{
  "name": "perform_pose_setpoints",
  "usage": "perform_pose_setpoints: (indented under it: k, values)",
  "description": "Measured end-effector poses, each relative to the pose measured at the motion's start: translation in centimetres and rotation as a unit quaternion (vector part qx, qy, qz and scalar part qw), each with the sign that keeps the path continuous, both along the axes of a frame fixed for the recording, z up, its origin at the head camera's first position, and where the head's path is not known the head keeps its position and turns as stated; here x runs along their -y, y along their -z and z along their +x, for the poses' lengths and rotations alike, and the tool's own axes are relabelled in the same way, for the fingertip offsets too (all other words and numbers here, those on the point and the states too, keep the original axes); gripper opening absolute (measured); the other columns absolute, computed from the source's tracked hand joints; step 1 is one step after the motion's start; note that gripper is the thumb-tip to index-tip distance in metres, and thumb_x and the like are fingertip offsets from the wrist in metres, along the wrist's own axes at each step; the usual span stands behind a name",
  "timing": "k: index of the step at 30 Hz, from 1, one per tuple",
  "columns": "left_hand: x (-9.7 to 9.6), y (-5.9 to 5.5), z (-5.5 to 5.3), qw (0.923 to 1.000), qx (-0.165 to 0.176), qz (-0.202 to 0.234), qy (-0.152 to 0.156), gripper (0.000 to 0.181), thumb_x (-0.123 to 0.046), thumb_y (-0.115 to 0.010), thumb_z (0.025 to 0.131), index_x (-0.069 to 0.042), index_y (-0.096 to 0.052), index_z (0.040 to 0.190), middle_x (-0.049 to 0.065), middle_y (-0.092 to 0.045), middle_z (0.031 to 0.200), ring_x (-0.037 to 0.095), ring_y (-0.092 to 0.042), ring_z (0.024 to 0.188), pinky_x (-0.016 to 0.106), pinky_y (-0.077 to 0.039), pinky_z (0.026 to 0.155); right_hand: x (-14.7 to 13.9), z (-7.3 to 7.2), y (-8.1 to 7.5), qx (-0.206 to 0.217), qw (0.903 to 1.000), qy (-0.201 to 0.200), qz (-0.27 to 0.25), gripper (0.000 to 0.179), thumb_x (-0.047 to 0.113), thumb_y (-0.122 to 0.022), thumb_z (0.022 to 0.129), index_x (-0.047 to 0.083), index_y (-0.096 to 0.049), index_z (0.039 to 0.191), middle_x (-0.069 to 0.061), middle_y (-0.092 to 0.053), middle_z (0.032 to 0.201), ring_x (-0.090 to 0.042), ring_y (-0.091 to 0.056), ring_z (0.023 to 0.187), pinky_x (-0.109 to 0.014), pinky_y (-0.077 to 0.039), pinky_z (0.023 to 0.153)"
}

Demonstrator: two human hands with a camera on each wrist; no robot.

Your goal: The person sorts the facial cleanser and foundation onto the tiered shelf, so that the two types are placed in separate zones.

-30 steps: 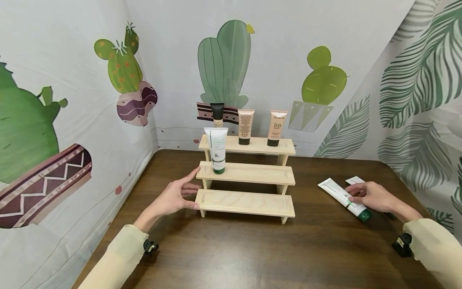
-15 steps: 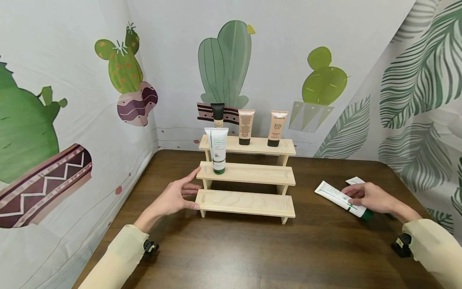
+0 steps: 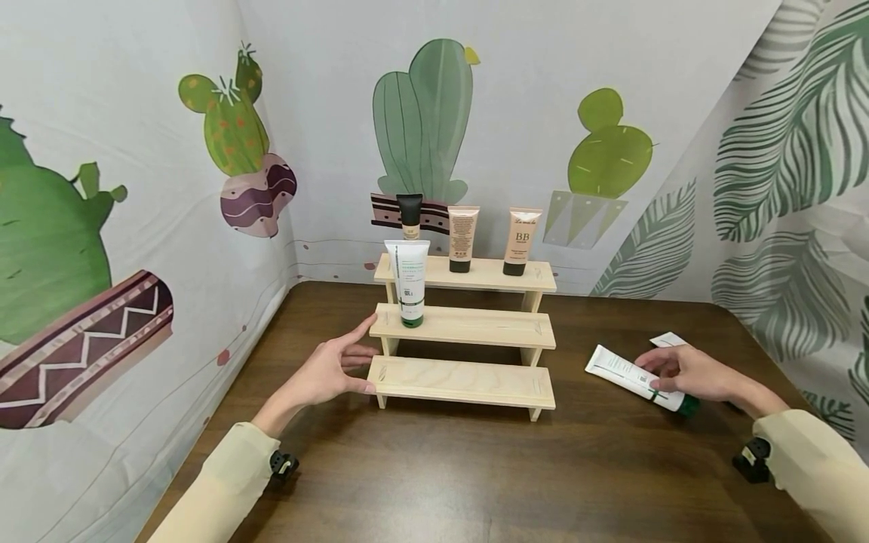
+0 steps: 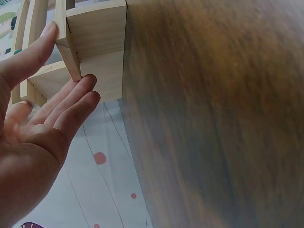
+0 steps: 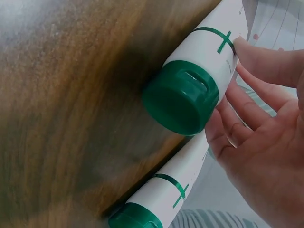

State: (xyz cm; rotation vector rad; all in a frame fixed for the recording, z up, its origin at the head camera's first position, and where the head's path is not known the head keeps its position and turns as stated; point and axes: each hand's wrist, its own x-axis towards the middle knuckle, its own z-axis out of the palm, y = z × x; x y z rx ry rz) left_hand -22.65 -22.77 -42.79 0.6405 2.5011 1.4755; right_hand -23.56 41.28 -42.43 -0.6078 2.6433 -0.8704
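My right hand (image 3: pixel 702 373) pinches a white squeeze tube (image 3: pixel 618 371) with a green cap. Its thumb lies on the printed side and its fingers are behind, as the right wrist view shows. A second white tube (image 5: pixel 171 178) lies beside it, mostly hidden by the hand in the head view. My left hand (image 3: pixel 331 369) touches the left end of a three-step wooden stand (image 3: pixel 462 375), with thumb at the lowest shelf and fingers fairly straight along the side. A white tube (image 3: pixel 410 280) with a green cap stands at the left of the middle shelf.
On the top shelf stand a black-topped tube (image 3: pixel 410 215), partly hidden by the white one, and two beige tubes, one with its back label (image 3: pixel 463 237), one marked BB (image 3: pixel 521 240). The brown table (image 3: pixel 448 475) meets a cactus-print cloth (image 3: pixel 326 151) behind and at the sides.
The gripped tube has turned, its white end swinging left and slightly down in the head view. My right hand has shifted slightly left with it. My left hand and the stand have stayed put.
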Motion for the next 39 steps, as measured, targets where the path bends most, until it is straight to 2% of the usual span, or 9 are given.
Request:
perform_pose_setpoints:
  k: [5,12,23,30,39]
  values:
    - [-0.06,-0.09,0.05,1.0,0.0,-0.001,-0.004,0.12,0.002,-0.094,0.076,-0.027,-0.026,0.169,0.023,-0.067,0.132,0.037,-0.067,0.121,0.053,-0.054,0.105,0.06,-0.16,-0.27,0.022,0.9997,-0.01,0.002,0.043,0.002,-0.077,0.093,-0.018,-0.061,0.127,-0.019,-0.071,0.116,-0.018,-0.066,0.096,-0.025,-0.056,0.077]
    - [-0.1,-0.1,0.19,1.0,-0.001,0.007,0.005,0.119,0.004,-0.093,0.076,-0.021,-0.024,0.17,0.028,-0.066,0.131,0.042,-0.066,0.121,0.057,-0.052,0.105,0.07,-0.13,-0.42,0.059,0.9979,-0.023,-0.013,0.045,0.001,-0.073,0.096,-0.022,-0.056,0.13,-0.027,-0.067,0.124,-0.018,-0.065,0.1,-0.026,-0.056,0.077]
    - [-0.07,0.01,0.15,0.9998,0.003,0.02,0.01,0.118,0.005,-0.092,0.076,-0.02,-0.025,0.17,0.03,-0.065,0.132,0.043,-0.066,0.121,0.058,-0.052,0.106,-0.18,-0.28,-0.11,0.055,0.9978,-0.028,-0.023,0.045,0.0,-0.074,0.096,-0.021,-0.056,0.131,-0.026,-0.068,0.122,-0.013,-0.064,0.096,-0.026,-0.056,0.074]
    - [0.01,0.11,0.16,0.9998,0.002,0.019,0.009,0.118,0.004,-0.093,0.076,-0.021,-0.026,0.17,0.03,-0.065,0.132,0.043,-0.066,0.121,0.059,-0.052,0.105,-0.23,-0.42,-0.09,0.082,0.9957,-0.035,-0.026,0.049,0.001,-0.072,0.097,-0.025,-0.052,0.132,-0.029,-0.067,0.123,-0.027,-0.067,0.104,-0.027,-0.058,0.076]
    - [0.07,0.21,0.1,0.9999,-0.001,0.016,0.006,0.117,0.003,-0.093,0.076,-0.022,-0.026,0.169,0.029,-0.066,0.131,0.043,-0.066,0.121,0.058,-0.052,0.106,0.35,-0.66,-0.54,0.106,0.994,-0.027,-0.007,0.05,0.004,-0.074,0.095,-0.024,-0.054,0.13,-0.017,-0.071,0.116,-0.02,-0.065,0.097,-0.027,-0.057,0.075]
